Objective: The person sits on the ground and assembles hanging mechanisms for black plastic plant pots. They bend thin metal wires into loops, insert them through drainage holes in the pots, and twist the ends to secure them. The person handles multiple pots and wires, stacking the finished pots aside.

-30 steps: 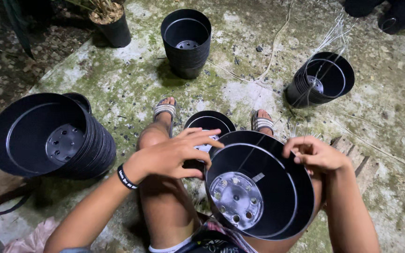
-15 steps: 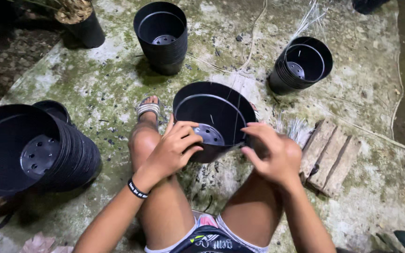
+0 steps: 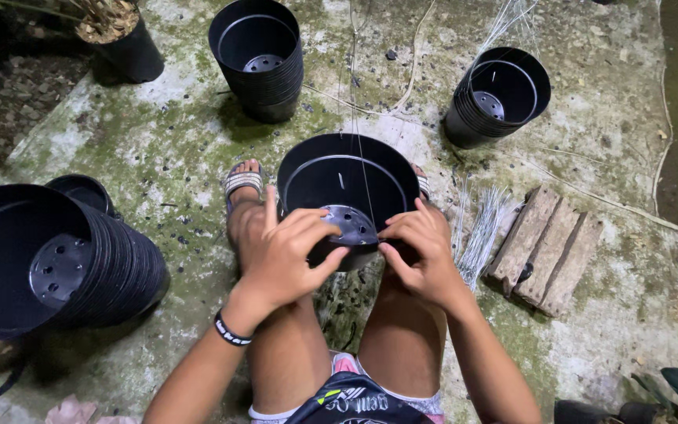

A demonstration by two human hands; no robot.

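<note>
Black pot (image 3: 331,177) between knees, left hand (image 3: 280,255), right hand (image 3: 421,251) gripping rim, seemingly

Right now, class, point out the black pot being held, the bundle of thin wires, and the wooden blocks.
black pot (image 3: 331,169): head view, inner back wall.
bundle of thin wires (image 3: 482,235): head view, middle of the strands.
wooden blocks (image 3: 547,247): head view, top of the middle block.

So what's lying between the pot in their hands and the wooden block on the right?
In the head view, a bundle of thin wires lies on the concrete between the held pot and the wooden block.
</note>
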